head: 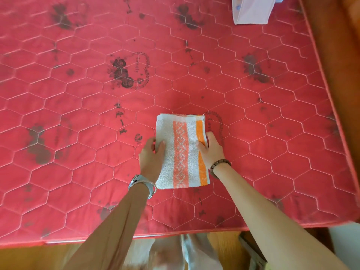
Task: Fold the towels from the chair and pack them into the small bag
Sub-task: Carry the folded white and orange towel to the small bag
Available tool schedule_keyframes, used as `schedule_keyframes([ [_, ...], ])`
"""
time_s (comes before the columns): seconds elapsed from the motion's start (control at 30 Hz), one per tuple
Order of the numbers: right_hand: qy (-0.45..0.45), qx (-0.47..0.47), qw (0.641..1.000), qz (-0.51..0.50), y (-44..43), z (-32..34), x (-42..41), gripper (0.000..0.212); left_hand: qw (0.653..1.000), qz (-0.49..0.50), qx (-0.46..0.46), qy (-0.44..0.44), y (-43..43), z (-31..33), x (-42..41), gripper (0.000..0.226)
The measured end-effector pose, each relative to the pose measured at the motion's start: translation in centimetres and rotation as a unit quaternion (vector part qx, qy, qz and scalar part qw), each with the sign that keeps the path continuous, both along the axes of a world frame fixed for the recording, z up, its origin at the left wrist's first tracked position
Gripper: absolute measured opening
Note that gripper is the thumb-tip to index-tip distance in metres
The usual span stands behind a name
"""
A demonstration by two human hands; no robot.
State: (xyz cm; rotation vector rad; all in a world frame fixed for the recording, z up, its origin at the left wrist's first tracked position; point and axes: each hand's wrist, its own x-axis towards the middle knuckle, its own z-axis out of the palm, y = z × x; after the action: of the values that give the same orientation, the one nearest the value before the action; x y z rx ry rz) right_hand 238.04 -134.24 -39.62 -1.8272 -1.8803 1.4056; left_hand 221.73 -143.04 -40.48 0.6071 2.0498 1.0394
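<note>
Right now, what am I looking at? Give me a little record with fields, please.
Surface: red quilted mattress
Item: folded white towel with orange stripes, lying flat
Left hand: grips the left edge, thumb on top
Right hand: grips the right edge, thumb on top
Wrists: watch on left, bead bracelet on right
Far right corner: pale fabric item, partly out of view

I viewed a red quilted mattress (87,117) filling most of the frame, stitched in hexagons and printed with dark rose motifs. A wooden bed frame (339,71) bordered the mattress along its right and near edges. Beyond the mattress's near right corner lay a pale patch of floor (343,235). Lighting was soft and even.
</note>
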Motion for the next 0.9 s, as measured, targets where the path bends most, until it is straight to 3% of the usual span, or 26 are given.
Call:
schedule_keyframes([
  [0.27,0.108,0.043,0.993,0.025,-1.1,10.9,0.2,0.021,0.998,0.004,0.055,0.023,-0.2,10.3,-0.4,0.014],
  [0.8,0.17,0.144,0.975,0.008,-2.2,31.9,0.8,0.018,0.985,-0.055,0.154,0.047,-1.1,32.9,-1.4,0.016],
  [0.9,0.184,0.153,0.971,0.029,-2.7,34.6,1.2,0.013,0.984,-0.051,0.161,0.049,-2.2,35.1,-1.9,0.029],
])
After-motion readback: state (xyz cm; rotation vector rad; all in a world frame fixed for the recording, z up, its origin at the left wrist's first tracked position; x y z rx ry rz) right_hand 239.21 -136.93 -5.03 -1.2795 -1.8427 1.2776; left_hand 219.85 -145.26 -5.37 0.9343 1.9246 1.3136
